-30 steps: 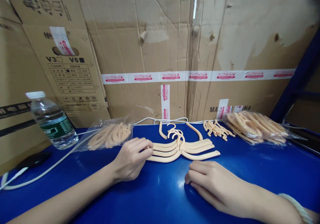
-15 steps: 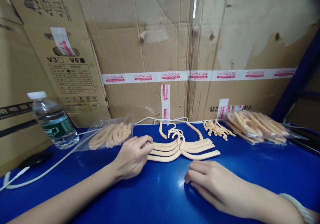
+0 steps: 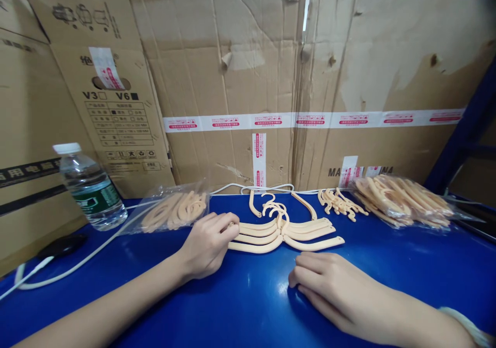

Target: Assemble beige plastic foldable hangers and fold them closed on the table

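Observation:
Several beige folding hangers (image 3: 259, 238) lie in a row on the blue table, arms spread and hooks toward the back. My left hand (image 3: 209, 244) is at their left ends, its fingers curled round the arm tips, which they partly hide. In front of the hangers' right arms, my right hand (image 3: 325, 286) rests on the table apart from them. Its fingers are bent and closed, with nothing visible in them. Behind the row are a loose curved arm (image 3: 254, 205) on the left and another loose arm (image 3: 304, 205) on the right.
A pile of small hooks (image 3: 341, 203) sits at the back, beside bagged hanger arms (image 3: 403, 200). On the left are a bag of hooks (image 3: 174, 211), a water bottle (image 3: 93, 190), a black device (image 3: 62, 245) and a white cable (image 3: 81, 268). Cardboard (image 3: 232, 89) stands behind.
The view has shifted slightly, so everything appears a little further right. Both hands keep about the same pose, and the hangers lie as before.

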`<state>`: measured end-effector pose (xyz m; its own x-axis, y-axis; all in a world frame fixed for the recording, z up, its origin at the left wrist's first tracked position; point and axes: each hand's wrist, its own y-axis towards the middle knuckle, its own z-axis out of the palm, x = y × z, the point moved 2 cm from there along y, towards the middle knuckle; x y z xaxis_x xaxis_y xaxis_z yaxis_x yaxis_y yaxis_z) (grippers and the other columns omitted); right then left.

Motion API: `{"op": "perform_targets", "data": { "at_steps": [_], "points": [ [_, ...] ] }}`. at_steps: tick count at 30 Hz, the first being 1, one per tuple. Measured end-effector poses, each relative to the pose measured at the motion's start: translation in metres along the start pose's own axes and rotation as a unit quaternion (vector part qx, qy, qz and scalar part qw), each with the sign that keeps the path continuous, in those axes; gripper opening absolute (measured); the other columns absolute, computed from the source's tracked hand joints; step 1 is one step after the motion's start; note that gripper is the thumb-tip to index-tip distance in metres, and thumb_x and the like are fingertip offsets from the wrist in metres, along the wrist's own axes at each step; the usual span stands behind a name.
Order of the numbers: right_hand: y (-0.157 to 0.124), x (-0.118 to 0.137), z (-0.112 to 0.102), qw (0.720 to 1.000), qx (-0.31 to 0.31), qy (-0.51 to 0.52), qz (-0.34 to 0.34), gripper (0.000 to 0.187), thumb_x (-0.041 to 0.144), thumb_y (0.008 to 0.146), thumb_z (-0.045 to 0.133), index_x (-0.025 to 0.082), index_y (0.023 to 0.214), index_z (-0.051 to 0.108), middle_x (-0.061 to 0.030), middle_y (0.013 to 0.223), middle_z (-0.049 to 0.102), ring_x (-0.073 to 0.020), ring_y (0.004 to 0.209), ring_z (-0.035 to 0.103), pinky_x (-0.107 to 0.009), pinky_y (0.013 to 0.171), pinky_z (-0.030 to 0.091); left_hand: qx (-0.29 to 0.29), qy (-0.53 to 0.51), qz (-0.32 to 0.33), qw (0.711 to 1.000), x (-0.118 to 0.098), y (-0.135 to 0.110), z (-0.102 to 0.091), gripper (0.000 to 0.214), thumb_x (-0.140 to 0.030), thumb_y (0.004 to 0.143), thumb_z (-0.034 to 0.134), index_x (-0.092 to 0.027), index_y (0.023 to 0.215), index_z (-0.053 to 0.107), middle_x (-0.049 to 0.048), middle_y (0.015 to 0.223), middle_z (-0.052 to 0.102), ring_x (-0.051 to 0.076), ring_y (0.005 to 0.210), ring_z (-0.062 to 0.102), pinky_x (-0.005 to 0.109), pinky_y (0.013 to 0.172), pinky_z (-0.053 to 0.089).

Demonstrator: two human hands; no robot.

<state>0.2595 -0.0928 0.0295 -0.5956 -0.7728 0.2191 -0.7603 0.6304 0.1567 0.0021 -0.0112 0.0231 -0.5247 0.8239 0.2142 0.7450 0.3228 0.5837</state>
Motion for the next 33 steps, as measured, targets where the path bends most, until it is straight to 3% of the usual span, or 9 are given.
{"op": "perform_targets", "data": {
  "at_steps": [5,25,28,33],
  "points": [
    [0.0,0.001,0.0,1.0,0.003,-0.006,0.003,0.02,0.009,0.094,0.038,0.02,0.097,0.054,-0.0044,0.088,0.059,-0.0185,0.076,0.053,-0.028,0.066,0.039,0.001,-0.006,-0.015,1.0,0.002,-0.001,0.002,0.019,-0.006,0.082,0.036,-0.02,0.084,0.049,0.0072,0.099,0.064,0.02,0.066,0.05,0.034,0.063,0.039],
    [-0.001,-0.001,0.002,1.0,-0.004,0.01,0.0,0.022,0.007,0.091,0.04,0.02,0.099,0.056,-0.005,0.091,0.062,-0.0188,0.08,0.056,-0.028,0.069,0.041,0.002,0.03,0.004,1.0,-0.003,0.002,-0.003,0.024,-0.006,0.089,0.034,-0.019,0.086,0.054,0.0076,0.102,0.064,0.018,0.066,0.048,0.031,0.064,0.035],
    [0.001,-0.001,-0.001,0.999,-0.034,0.025,-0.008,0.021,0.008,0.09,0.042,0.02,0.099,0.057,-0.0044,0.09,0.062,-0.0179,0.079,0.056,-0.027,0.068,0.042,0.021,0.056,0.013,0.998,-0.005,0.003,-0.005,0.02,-0.009,0.087,0.037,-0.019,0.087,0.055,0.0097,0.109,0.064,0.02,0.068,0.05,0.034,0.065,0.036],
    [0.019,-0.022,-0.026,0.988,-0.15,0.03,0.001,0.015,0.01,0.091,0.046,0.018,0.094,0.057,-0.0042,0.089,0.064,-0.0158,0.078,0.058,-0.026,0.071,0.045,0.054,0.086,0.011,0.995,-0.008,0.016,-0.016,0.018,-0.012,0.086,0.039,-0.019,0.09,0.056,0.0122,0.122,0.059,0.023,0.077,0.056,0.037,0.067,0.038]
  ]
}}
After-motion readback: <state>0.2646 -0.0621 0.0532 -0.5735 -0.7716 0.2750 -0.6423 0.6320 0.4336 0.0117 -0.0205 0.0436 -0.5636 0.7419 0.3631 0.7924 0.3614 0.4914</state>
